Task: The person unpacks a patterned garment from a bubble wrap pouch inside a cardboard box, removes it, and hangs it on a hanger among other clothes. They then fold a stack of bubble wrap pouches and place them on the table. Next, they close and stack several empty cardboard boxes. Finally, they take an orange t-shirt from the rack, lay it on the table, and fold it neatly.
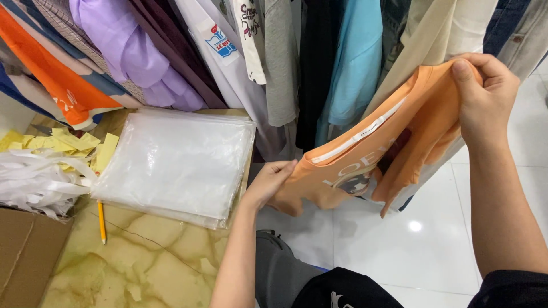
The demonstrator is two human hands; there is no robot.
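Hands hold a folded orange T-shirt (pixel 394 142): right hand (pixel 485 94) pinches its top edge, left hand (pixel 268 182) grips its lower corner, beside clear plastic bags (pixel 177 165) on the counter (pixel 148 256).

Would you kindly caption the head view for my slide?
Both hands, left hand and right hand, hold an orange shirt beside stacked clear bags.

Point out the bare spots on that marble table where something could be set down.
Bare marble table lies in front of the clear bag stack, right of the cardboard box and pencil. The back-left is crowded with white strips and yellow slips.
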